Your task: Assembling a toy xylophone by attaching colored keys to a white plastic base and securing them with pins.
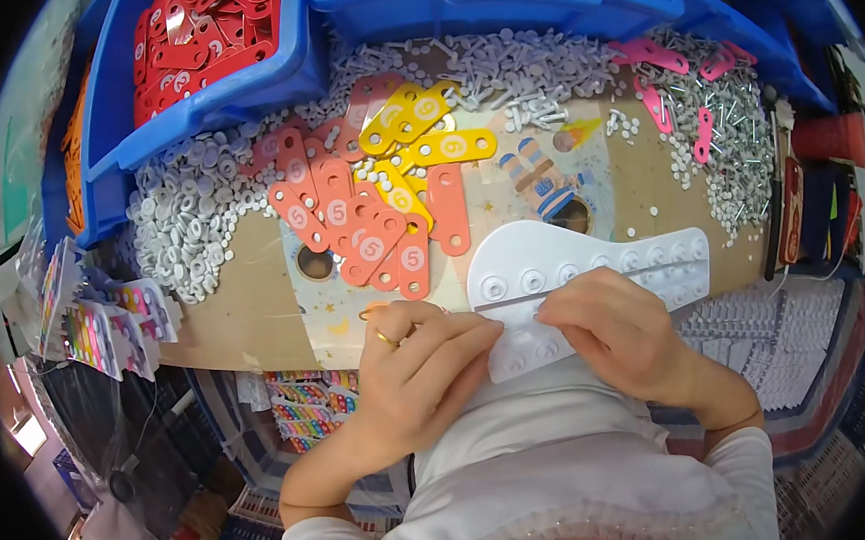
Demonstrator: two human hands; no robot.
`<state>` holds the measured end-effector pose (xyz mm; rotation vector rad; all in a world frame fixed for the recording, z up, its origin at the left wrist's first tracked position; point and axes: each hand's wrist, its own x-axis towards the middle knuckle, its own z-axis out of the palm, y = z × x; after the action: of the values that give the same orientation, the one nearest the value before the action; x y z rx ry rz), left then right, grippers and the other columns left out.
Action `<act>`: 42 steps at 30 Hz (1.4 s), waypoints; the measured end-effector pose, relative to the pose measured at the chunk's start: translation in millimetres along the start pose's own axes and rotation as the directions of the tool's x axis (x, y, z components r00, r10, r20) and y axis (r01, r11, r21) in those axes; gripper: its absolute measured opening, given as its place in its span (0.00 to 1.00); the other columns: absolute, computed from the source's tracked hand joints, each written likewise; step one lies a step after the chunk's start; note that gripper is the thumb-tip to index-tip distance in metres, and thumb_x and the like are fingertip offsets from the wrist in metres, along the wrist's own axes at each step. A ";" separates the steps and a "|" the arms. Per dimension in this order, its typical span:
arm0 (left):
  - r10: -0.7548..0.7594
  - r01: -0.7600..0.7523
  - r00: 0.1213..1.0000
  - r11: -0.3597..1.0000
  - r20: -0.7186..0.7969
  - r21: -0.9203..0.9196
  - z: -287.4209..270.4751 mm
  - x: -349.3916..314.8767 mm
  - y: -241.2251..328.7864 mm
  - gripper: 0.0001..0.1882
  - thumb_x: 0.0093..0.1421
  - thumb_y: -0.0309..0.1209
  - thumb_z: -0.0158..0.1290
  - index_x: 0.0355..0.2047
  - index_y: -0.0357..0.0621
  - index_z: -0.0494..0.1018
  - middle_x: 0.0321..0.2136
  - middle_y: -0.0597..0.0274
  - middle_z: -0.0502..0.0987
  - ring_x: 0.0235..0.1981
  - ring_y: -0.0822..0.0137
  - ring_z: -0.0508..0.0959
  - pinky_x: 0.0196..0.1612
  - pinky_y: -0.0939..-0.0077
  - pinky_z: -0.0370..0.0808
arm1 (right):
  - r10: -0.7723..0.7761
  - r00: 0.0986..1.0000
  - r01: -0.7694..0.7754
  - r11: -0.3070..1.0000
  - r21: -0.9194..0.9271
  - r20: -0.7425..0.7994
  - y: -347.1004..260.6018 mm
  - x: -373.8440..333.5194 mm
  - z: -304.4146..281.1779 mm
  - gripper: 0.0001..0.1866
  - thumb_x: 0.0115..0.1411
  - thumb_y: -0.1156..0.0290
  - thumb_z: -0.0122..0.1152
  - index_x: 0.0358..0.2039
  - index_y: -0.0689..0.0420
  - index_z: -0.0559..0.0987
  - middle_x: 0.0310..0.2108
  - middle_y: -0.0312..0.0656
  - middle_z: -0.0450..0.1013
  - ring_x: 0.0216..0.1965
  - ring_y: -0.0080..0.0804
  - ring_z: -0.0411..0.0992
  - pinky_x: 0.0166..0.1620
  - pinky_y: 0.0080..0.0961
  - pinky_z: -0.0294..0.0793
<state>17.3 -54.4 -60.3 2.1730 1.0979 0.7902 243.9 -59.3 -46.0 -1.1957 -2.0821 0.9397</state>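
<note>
Lying just below the centre of the frame, the white plastic board (563,271) with its rows of round sockets is resting on the edge of the cardboard-covered worktable (245,313). Both hands are working at its near edge. The left hand (414,357), wearing a ring, is curling its fingers onto the board's lower left part, and the right hand (612,328) is pressing down on the lower middle, fingertips pinching at something too small to make out. Neither hand is lying loose; both are grasping the board.

Just above the board, orange number tags (364,225) are lying fanned out, with yellow number tags (423,135) overlapping them further up. Heaps of small white studs (183,217) are spreading across the upper left and top of the table, and pink tags (676,92) are sitting among more studs at the upper right. A blue bin (205,100) of red tags is filling the upper left corner.

The board is overhanging the table edge toward the person's lap, so it could tip or slip if either hand's pressure goes uneven. A sleeve or wrist sweeping forward could also scatter the loose tags into the stud heaps.
</note>
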 end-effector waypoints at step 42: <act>0.503 -0.574 0.782 0.811 0.368 0.113 108.9 237.0 -7.6 0.15 0.48 0.20 0.51 0.39 0.34 0.72 0.38 0.54 0.72 0.42 0.55 0.74 0.43 0.66 0.74 | 0.125 0.863 -0.341 0.859 -0.381 -0.490 128.7 22.8 -108.8 0.06 0.51 0.79 0.62 0.31 0.62 0.77 0.32 0.41 0.71 0.36 0.34 0.70 0.40 0.28 0.70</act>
<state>207.1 123.6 -79.5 2.7411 0.3928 0.5208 378.5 39.2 -79.7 -1.7579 -1.8361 0.2077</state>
